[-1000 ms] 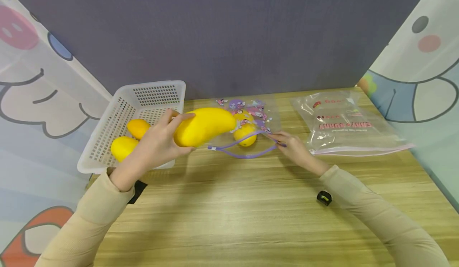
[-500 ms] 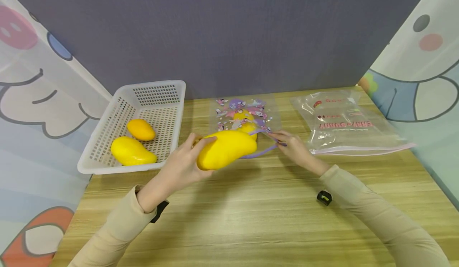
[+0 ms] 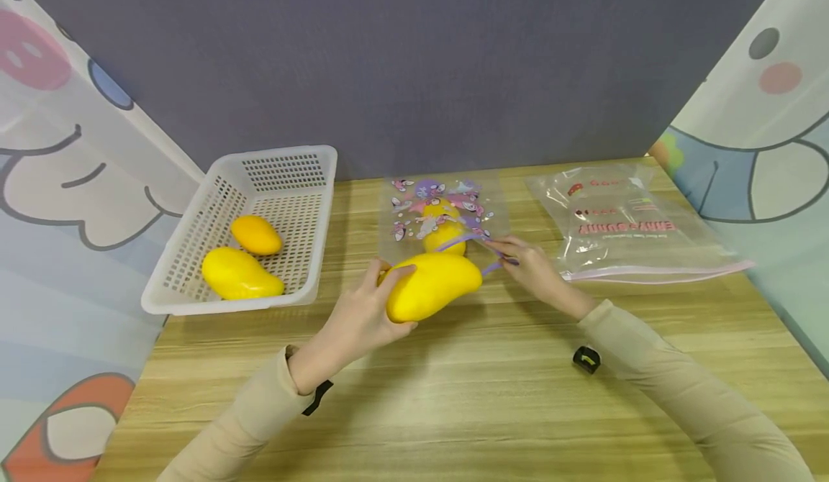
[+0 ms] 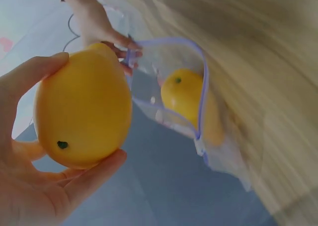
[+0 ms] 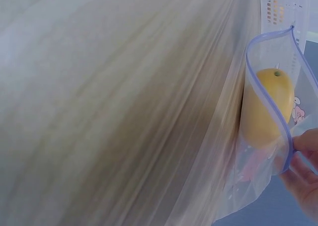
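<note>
Plainly, the left hand [image 3: 365, 316] grips a yellow mango [image 3: 434, 284] while the right hand [image 3: 527, 270] apparently pinches a purple-rimmed bag [image 3: 427, 190].

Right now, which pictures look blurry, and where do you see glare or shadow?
Head view: mostly sharp, shadow on the table near the left hand, glints on the pink-edged bag; left wrist view: held mango clearer than the blurred table; right wrist view: washed-out, table grain smeared.

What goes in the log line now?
left hand: holds yellow mango; right hand: pinches open purple-rimmed bag; inside bag: another mango; basket: two mangoes
</note>
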A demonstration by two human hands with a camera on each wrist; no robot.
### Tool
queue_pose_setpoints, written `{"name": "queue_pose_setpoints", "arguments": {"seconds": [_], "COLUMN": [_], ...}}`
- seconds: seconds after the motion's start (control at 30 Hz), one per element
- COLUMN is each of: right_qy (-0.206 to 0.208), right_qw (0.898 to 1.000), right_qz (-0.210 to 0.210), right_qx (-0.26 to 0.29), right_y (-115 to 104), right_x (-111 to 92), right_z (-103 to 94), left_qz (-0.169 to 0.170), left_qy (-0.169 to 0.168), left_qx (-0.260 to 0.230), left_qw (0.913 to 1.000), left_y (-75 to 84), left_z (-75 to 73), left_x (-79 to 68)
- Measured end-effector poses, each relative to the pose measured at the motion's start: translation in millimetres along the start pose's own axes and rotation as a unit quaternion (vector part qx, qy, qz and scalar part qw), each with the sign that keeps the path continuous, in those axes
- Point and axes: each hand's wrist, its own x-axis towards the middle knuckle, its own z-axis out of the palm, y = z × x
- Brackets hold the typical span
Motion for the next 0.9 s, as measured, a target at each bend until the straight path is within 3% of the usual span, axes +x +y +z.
{"name": "queue_pose_setpoints", "arguments": {"seconds": [0.33, 0.57, 0.73, 0.9], "right_qy": [0.007, 0.007, 0.006, 0.008], "right_qw": [1.0, 1.0, 1.0, 1.0], "right_qz": [-0.004, -0.005, -0.005, -0.009], "right_qx": [0.006, 0.011, 0.012, 0.009], "right_y": [2, 0, 0, 0], "right_x": [0, 0, 0, 0], "right_z": [0.7, -0.4, -0.8, -0.3], "left_qz": [-0.027, -0.03, -0.045, -0.029], "left_qy": [-0.029, -0.007, -0.013, 0.012], "left_qx": [0.013, 0.022, 0.014, 0.013], "left_qw": [0.9991, 0.9993, 0.9988, 0.9994], "left_y": [5.2, 5.6, 6.1, 5.7], "left_z": [23.3, 33.7, 40.3, 48.7], "left_x": [-1.0, 0.0, 2.2, 6.2]}}
